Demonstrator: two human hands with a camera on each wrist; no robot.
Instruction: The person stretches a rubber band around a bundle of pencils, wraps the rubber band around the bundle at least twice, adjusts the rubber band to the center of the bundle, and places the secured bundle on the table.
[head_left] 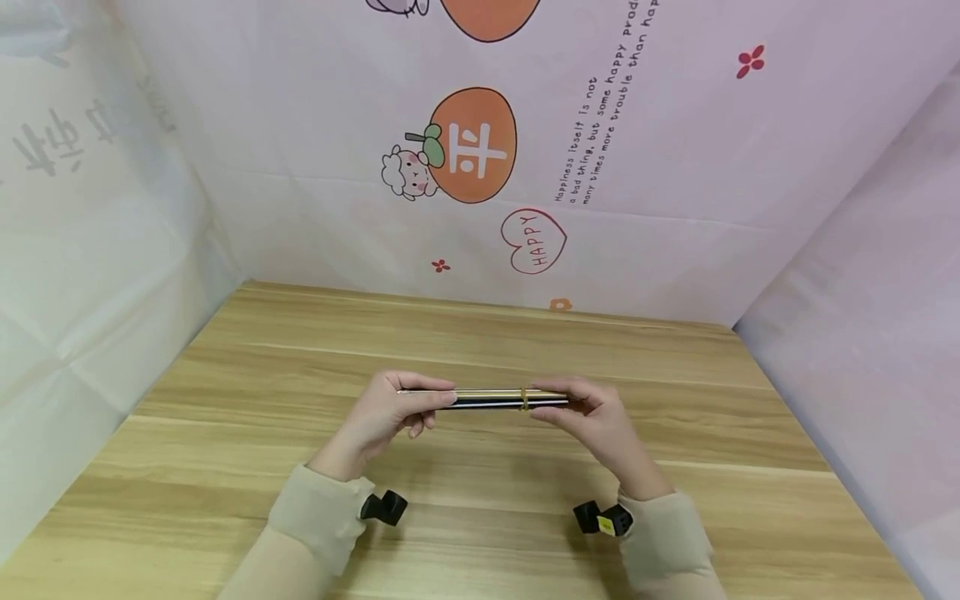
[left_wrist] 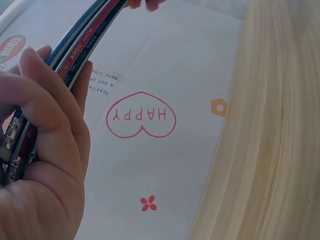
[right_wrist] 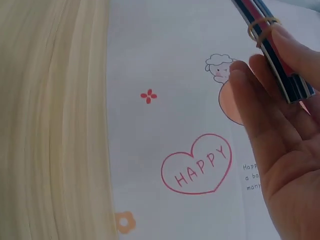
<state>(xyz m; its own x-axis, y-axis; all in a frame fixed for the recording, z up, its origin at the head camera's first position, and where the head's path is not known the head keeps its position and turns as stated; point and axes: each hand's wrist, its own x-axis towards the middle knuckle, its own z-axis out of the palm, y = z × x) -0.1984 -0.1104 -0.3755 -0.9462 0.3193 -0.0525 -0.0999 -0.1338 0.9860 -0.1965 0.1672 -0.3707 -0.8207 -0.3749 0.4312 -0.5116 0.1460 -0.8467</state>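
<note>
A bundle of several pencils (head_left: 487,402), some dark blue and some red, is held level above the table between both hands. My left hand (head_left: 381,414) grips its left end, where metal ferrules (left_wrist: 12,135) with erasers show in the left wrist view. Thumb and fingers of my right hand (head_left: 597,415) pinch the other end, close to a yellowish rubber band (head_left: 524,399) looped around the bundle. In the right wrist view, the flat pencil ends (right_wrist: 300,95) stick out past the thumb. Fingers hide part of the bundle at both ends.
Below the hands lies a wood-grain table (head_left: 480,517). A white printed cloth (head_left: 337,225) hangs behind it, and more cloth walls the left and right sides. Black wrist devices (head_left: 386,507) are strapped at both sleeves.
</note>
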